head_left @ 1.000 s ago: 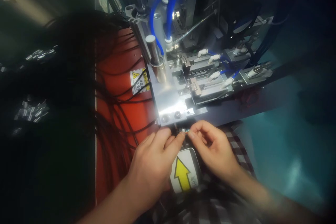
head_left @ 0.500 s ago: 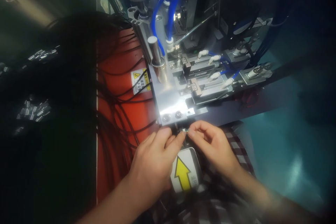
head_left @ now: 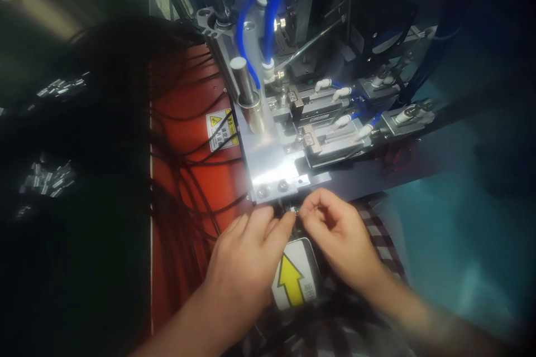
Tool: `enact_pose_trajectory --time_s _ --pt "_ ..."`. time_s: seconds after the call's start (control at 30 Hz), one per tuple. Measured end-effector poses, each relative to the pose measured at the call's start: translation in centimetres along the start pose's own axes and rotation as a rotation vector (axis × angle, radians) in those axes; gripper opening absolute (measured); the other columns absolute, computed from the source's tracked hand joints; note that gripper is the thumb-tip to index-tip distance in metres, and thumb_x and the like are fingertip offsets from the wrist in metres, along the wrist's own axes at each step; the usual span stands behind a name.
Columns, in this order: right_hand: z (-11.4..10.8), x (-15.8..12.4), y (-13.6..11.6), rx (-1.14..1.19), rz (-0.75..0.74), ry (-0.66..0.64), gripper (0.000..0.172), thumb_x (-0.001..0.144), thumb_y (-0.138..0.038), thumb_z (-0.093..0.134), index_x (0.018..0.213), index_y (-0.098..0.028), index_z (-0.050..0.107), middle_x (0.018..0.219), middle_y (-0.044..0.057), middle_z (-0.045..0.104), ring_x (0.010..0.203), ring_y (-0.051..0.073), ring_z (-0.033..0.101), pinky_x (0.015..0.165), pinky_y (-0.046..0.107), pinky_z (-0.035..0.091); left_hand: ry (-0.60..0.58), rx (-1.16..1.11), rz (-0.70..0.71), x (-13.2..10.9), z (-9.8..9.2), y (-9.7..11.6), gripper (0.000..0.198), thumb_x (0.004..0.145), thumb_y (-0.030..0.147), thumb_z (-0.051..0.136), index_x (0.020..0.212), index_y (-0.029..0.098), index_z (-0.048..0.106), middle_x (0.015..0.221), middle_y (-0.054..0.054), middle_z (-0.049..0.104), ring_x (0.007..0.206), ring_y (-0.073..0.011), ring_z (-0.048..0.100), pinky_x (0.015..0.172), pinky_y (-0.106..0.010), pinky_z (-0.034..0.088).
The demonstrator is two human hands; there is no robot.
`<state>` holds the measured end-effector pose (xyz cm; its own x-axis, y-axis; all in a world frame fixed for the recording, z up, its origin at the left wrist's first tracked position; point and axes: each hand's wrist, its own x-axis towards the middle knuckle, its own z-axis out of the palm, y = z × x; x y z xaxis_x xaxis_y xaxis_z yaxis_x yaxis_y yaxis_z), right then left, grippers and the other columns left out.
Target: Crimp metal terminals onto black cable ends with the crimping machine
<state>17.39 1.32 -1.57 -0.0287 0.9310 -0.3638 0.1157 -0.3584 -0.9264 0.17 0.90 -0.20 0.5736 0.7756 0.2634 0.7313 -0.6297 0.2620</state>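
Observation:
A small shiny piece [head_left: 293, 211], white and silver, shows at the fingertips in front of the machine's metal block. My left hand [head_left: 245, 259] is closed, thumb and fingers pinching this piece from the left. From the other side my right hand [head_left: 335, 228] is closed too, thumb and forefinger pressed together right beside the piece; what lies in that pinch is too small to make out. Just above both hands is the front edge of the bright metal block [head_left: 272, 170]. Below them sits a white plate with a yellow arrow [head_left: 293, 276].
Black cables [head_left: 184, 178] run across the red machine base [head_left: 188, 89] at left. Bundles of shiny metal ends [head_left: 50, 177] lie farther left. Blue air tubes [head_left: 272, 17] rise from the block, and small pneumatic slides [head_left: 330, 142] stand to its right.
The view has shifted slightly, so the machine sits a little farther left. My right fingers have curled a bit more; both hands stay at the small piece.

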Motion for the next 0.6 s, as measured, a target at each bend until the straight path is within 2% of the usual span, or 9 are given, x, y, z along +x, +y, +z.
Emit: enact_pose_trajectory --time_s 0.13,0.23,0.4,0.6 --pt "-0.7 0.4 -0.1 0.094 0.123 -0.212 0.024 0.085 -0.038 0.055 0.072 -0.018 0.052 0.049 -0.006 0.044 0.047 0.009 0.040 0.046 0.022 0.034 -0.011 -0.010 -0.002 0.1 -0.1 0.1 0.032 0.088 0.010 0.044 0.112 0.010 0.066 0.082 -0.009 0.059 0.066 -0.0196 0.060 0.052 -0.029 0.052" --pt "-0.4 0.4 0.1 0.101 0.086 -0.141 0.028 0.085 -0.041 0.056 0.070 -0.019 0.051 0.051 -0.006 0.044 0.047 0.009 0.041 0.046 0.022 0.033 -0.018 -0.022 -0.016 0.1 -0.2 0.1 0.032 0.089 0.010 0.044 0.112 0.010 0.066 0.081 -0.009 0.059 0.065 -0.0196 0.060 0.052 -0.029 0.052" --pt "0.7 0.3 0.5 0.095 0.031 -0.001 0.021 0.083 -0.035 0.058 0.071 -0.019 0.051 0.054 -0.006 0.041 0.048 0.009 0.036 0.044 0.022 0.030 -0.004 -0.048 -0.007 -0.1 -0.2 -0.1 0.033 0.088 0.009 0.045 0.113 0.010 0.066 0.081 -0.009 0.060 0.067 -0.0197 0.060 0.052 -0.029 0.052" --pt "0.2 0.3 0.4 0.026 0.027 -0.023 0.023 0.085 -0.038 0.057 0.073 -0.018 0.057 0.063 -0.001 0.051 0.056 0.012 0.045 0.048 0.023 0.035 0.039 -0.146 -0.010 -0.2 -0.3 -0.3 0.028 0.090 0.012 0.046 0.110 0.008 0.066 0.081 -0.009 0.060 0.069 -0.0180 0.059 0.057 -0.028 0.052"
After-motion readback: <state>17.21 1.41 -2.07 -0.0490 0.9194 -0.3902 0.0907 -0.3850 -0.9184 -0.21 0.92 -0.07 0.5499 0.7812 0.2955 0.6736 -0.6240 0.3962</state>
